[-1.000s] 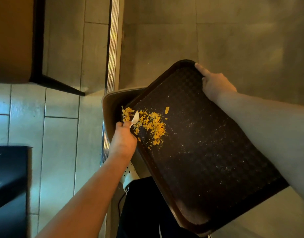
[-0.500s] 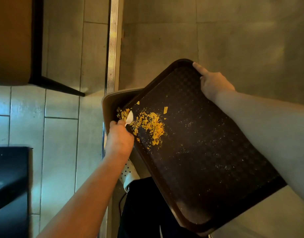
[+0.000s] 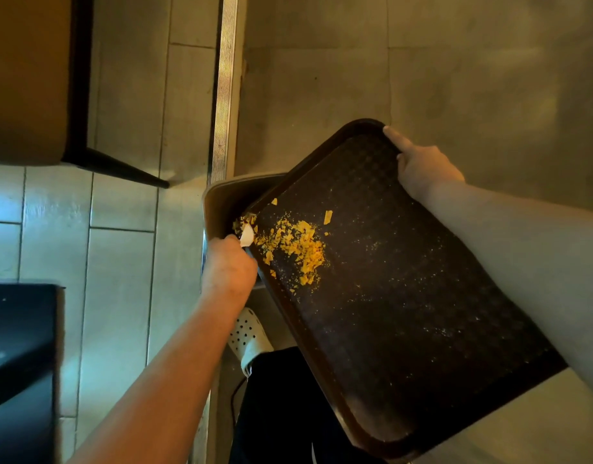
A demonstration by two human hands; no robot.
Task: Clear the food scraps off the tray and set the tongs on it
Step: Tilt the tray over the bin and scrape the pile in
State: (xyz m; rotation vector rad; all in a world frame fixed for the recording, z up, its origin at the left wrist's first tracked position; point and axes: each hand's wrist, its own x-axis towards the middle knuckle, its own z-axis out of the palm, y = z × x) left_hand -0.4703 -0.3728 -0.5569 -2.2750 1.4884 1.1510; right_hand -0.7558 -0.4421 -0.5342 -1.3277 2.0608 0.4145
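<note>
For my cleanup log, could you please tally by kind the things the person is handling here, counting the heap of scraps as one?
Hands: 2, left and right
Brown tray: 1
White scraper in the left hand: 1
Heap of yellow scraps: 1
Bin under the tray's low edge: 1
Total: 6

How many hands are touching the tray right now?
2. The right hand grips the tray at its far rim; the left hand is at the scrap-covered left edge, holding a small white scraper.
</note>
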